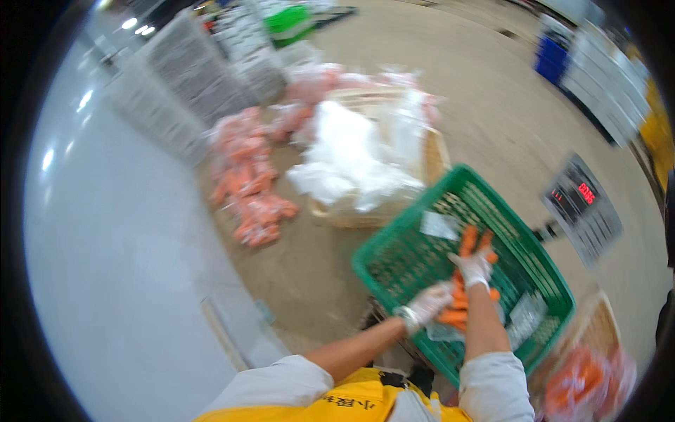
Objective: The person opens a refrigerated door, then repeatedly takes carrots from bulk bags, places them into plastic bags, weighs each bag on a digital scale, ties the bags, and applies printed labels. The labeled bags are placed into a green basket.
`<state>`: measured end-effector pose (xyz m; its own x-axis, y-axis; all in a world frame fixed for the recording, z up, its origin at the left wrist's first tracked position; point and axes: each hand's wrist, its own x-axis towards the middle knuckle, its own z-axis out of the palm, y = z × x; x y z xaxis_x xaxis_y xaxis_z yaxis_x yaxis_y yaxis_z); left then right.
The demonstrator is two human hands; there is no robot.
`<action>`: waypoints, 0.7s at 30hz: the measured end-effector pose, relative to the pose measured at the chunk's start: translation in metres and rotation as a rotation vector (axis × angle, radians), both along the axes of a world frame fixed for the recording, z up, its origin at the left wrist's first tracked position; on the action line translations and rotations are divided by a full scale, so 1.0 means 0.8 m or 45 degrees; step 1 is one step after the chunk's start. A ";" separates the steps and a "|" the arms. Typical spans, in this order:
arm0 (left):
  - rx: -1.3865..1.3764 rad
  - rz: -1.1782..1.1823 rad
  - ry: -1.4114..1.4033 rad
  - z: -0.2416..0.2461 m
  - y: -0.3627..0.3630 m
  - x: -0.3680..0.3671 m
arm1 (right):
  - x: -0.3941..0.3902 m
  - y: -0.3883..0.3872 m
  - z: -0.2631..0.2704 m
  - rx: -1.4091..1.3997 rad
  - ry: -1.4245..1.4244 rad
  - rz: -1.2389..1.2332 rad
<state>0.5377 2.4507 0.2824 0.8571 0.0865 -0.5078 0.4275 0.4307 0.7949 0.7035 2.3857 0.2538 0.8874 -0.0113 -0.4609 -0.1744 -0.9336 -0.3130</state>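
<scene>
A green plastic crate [379,279] with slotted walls stands in front of me, tilted in the view. Several carrots [457,295] lie inside it. My gloved right hand [474,266] is over the carrots and grips some, their orange ends showing beyond its fingers. Just to its left, my gloved left hand [432,303] reaches over the crate's near side, its fingertips bent against the carrots. Blur hides whether the left hand holds one. Clear plastic bags [527,319] lie on the crate's bottom, and a white slip [439,226] rests near its far end.
A scale's display panel [582,211] with red digits stands right of the crate. Beyond is a beige basket [437,153] heaped with white plastic bags [348,153]. Bagged carrots [250,179] lie on the floor; more bags [585,380] are at lower right. A white wall [116,253] borders the left.
</scene>
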 end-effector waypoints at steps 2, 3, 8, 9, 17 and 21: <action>-0.037 -0.135 0.036 -0.007 0.002 -0.003 | -0.007 0.003 -0.012 -0.196 -0.050 -0.032; -0.170 -0.037 0.048 -0.009 0.005 -0.005 | -0.005 -0.005 -0.018 -0.196 -0.045 -0.046; -0.099 0.021 -0.072 -0.016 0.015 -0.012 | 0.027 -0.064 -0.069 0.327 -0.032 -0.366; -0.014 0.083 -0.298 -0.016 0.021 -0.013 | 0.030 -0.071 -0.081 0.268 -0.073 -0.151; -0.353 0.350 -0.124 -0.009 0.056 -0.001 | -0.031 -0.153 -0.025 0.828 -0.193 0.443; -0.321 0.334 -0.149 0.007 0.051 0.008 | -0.087 -0.159 0.004 0.209 -0.214 1.277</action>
<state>0.5438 2.4915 0.2878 0.8759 0.1956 -0.4410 0.1889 0.7020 0.6867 0.6336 2.2584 0.2572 0.5069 0.8222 -0.2589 0.7195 -0.5690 -0.3982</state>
